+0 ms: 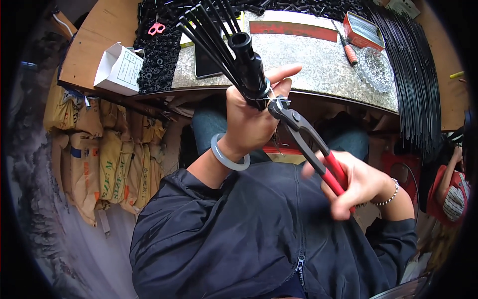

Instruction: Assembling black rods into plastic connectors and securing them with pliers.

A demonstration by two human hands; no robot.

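Note:
My left hand (249, 124) is wrapped round a black tubular part (243, 50) with several thin black rods (201, 42) fanning up from it; its forefinger points out to the right. In my right hand (361, 177) are end-cutting pincers (297, 118) with red handles. Their jaws meet a thin wire (271, 94) at the lower end of the tubular part, beside my left fingers. Whether the jaws are fully closed on the wire is too small to tell. The fingers of my right hand are slightly blurred.
The speckled worktop (318, 65) bears a screwdriver (350, 52), a glass dish (376, 70) and a red box (363, 31). Left of it are pink scissors (157, 28), black rings (159, 62) and a white carton (119, 67). Long black rods (416, 79) overhang the right edge; sacks (112, 164) stand lower left.

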